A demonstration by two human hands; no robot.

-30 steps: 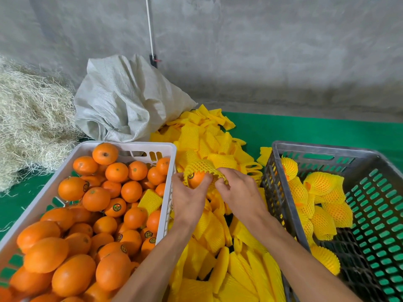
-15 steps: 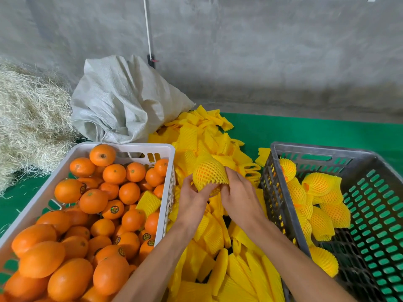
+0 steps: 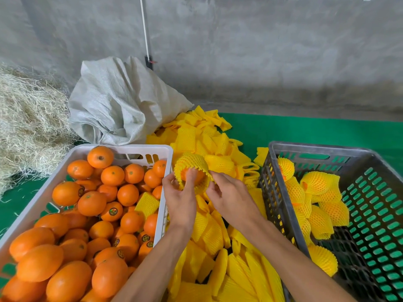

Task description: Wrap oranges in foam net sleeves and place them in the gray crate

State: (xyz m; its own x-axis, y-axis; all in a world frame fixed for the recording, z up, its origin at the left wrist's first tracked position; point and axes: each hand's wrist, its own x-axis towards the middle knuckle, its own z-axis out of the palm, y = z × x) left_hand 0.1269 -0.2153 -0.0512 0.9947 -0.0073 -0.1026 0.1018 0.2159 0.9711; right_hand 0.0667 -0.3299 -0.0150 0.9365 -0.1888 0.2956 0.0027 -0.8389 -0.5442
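Observation:
Between the two crates I hold an orange [image 3: 194, 176] with a yellow foam net sleeve [image 3: 192, 164] stretched over its top. My left hand [image 3: 181, 197] grips the fruit and the sleeve's edge from the left. My right hand [image 3: 229, 196] pinches the sleeve's right edge. The orange's lower side shows bare under the net. The gray crate [image 3: 274, 192] at the right holds several wrapped oranges [image 3: 316, 184] along its left side.
A white crate [image 3: 161, 149] full of bare oranges [image 3: 91, 203] stands at the left. Loose yellow sleeves [image 3: 218, 247] are piled between the crates. Behind lie a grey woven sack [image 3: 122, 101] and straw [image 3: 28, 123]. A green mat [image 3: 305, 129] covers the floor.
The sleeve, first half on with the orange's top showing, was pulled over the fruit. Now the orange is turned so its bare underside faces me, with both hands at the net's edge.

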